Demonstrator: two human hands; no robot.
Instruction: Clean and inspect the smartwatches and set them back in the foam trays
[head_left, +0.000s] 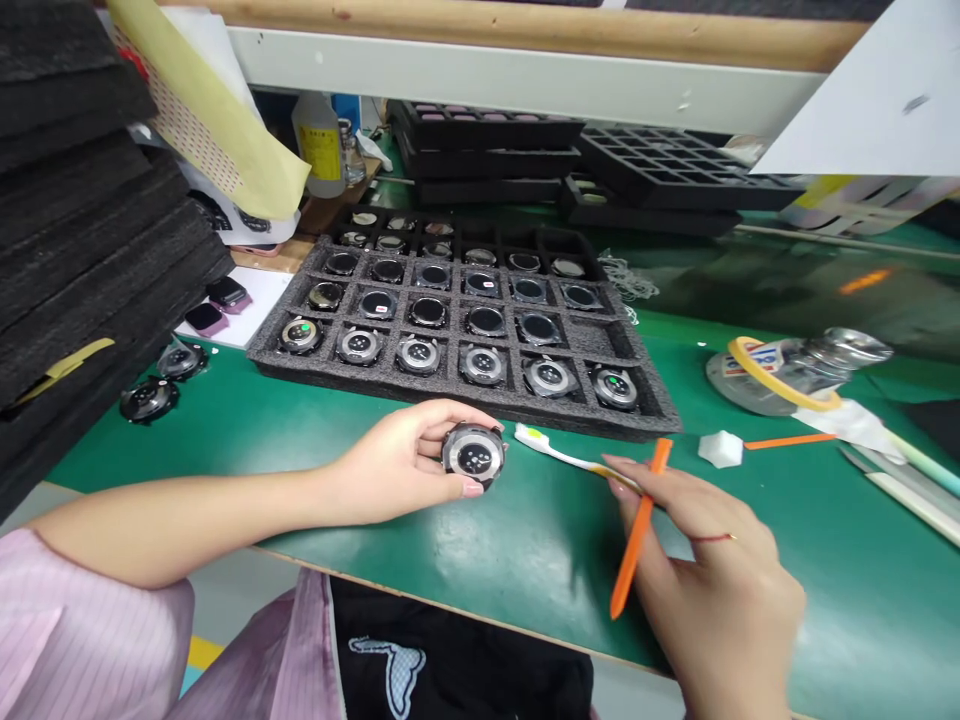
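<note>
Between the thumb and fingers of my left hand (405, 465) is a round watch case (474, 455), its sensor back facing up. My right hand (712, 560) grips a white toothbrush (566, 457), whose bristle head points left toward the watch case without touching it. The same hand also holds a flat orange stick (634, 550), slanting down across the fingers. Just beyond my hands lies a black foam tray (465, 395) with watch cases in its compartments. Those in the front row show their sensor backs; many behind show dark faces.
Stacked black foam (75, 250) rises at the left. Two watch cases (150, 398) lie beside it. On the right are a glass pump bottle (772, 375) with a yellow band, a white block (721, 449) and another orange stick (791, 440). More foam trays (667, 170) sit behind.
</note>
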